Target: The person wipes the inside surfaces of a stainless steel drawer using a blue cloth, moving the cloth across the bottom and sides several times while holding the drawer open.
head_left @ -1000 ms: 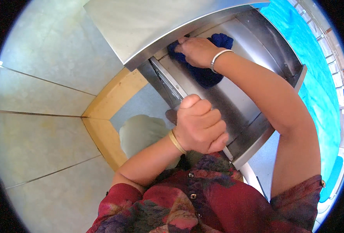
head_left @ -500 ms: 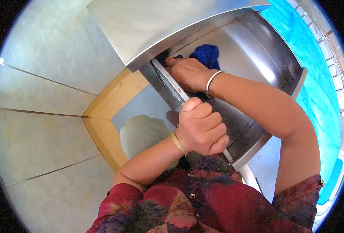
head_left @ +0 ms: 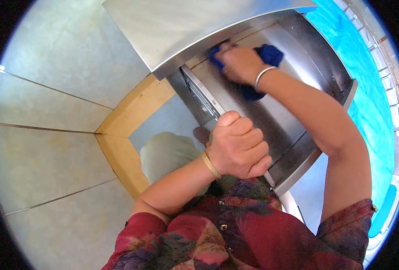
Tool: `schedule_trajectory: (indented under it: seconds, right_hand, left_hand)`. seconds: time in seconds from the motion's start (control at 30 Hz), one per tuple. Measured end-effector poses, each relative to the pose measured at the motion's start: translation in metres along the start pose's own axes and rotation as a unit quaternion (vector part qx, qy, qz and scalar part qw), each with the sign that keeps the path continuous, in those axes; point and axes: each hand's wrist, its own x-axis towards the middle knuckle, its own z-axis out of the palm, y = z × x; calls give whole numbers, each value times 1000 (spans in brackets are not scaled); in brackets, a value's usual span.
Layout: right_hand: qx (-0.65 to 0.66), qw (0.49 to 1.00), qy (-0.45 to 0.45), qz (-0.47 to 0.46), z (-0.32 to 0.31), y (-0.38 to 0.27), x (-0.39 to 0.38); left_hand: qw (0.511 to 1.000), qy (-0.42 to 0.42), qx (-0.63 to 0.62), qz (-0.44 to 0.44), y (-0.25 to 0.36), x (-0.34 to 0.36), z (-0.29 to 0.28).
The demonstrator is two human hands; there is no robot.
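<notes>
A pulled-out stainless steel drawer lies in front of me, under a metal top. Inside it, my right hand is closed over a dark blue cloth and presses it to the drawer floor near the back. Parts of the cloth stick out on both sides of the hand and below it; the fingertips are blurred. My left hand forms a fist around the drawer's left side wall, close to the front corner, thumb uppermost.
The steel top overhangs the back of the drawer. Pale wall tiles and a yellow ledge run along the left. On the right hangs or lies a bright turquoise sheet. A pale rounded shape is below my left forearm.
My right hand and the blue cloth have moved right from the drawer's back left corner, across its floor. My left hand keeps its grip on the drawer side.
</notes>
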Motion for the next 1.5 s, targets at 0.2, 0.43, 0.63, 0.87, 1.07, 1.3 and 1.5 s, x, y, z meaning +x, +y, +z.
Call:
schedule_trajectory:
  seconds: [0.2, 0.43, 0.63, 0.87, 1.07, 1.3, 1.5]
  right_hand:
    - [-47, 991, 32, -121, -9, -27, 4]
    - [-84, 989, -9, 119, -15, 42, -6]
    - [171, 982, -11, -75, -4, -59, 3]
    - [-111, 989, 0, 95, -18, 32, 1]
    - [21, 993, 6, 114, 1, 27, 4]
    - [79, 943, 245, -212, -5, -41, 10]
    - [-93, 982, 91, 134, -11, 75, -3]
  left_hand:
    - [1000, 14, 2, -3, 0, -1, -3]
    - [1000, -4, 4, 4, -1, -1, -5]
    - [1000, 17, 12, 9, -2, 0, -2]
    - [999, 27, 14, 14, -2, 1, -1]
    - [1000, 11, 27, 12, -1, 0, 0]
    - [999, 9, 29, 14, -6, 0, -5]
    - [1000, 4, 12, 8, 0, 4, 0]
